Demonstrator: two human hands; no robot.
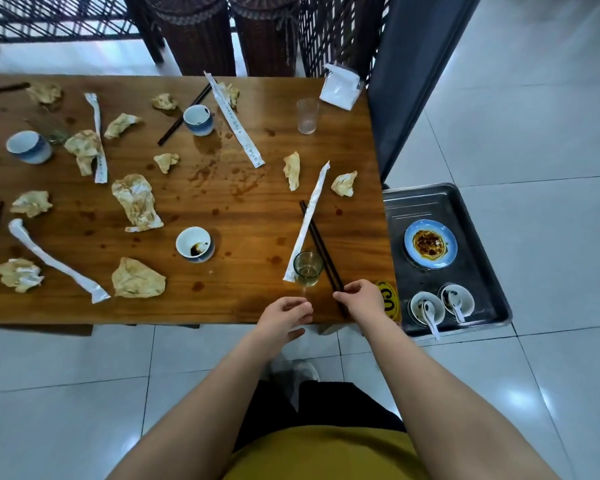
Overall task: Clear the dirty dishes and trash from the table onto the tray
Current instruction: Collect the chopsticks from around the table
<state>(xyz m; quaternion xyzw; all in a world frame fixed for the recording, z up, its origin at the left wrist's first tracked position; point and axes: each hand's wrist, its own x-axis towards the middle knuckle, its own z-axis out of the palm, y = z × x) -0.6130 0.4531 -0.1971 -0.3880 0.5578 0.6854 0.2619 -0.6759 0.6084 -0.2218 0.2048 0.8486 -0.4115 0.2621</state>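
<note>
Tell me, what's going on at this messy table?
A person is clearing after a meal. Their right hand pinches the near end of dark chopsticks beside a glass; the left hand hovers empty. The tray beside the table holds a plate and two bowls with spoons. Cups, napkins and wrappers litter the table.

Twelve crumpled napkins (137, 202) lie across the table (343, 140), with four paper sleeves (234, 123). There are two glasses (307, 116), two blue cups (198, 120) and one sauce dish (194, 244). Three clear pairs of chopsticks (315, 232) show, plus one dark stick (4, 87) at the upper left. One tray (478, 237) at the right holds one plate (430, 244), two bowls (426, 308) and two spoons (432, 322). One white packet (340, 86) sits at the upper right.
</note>
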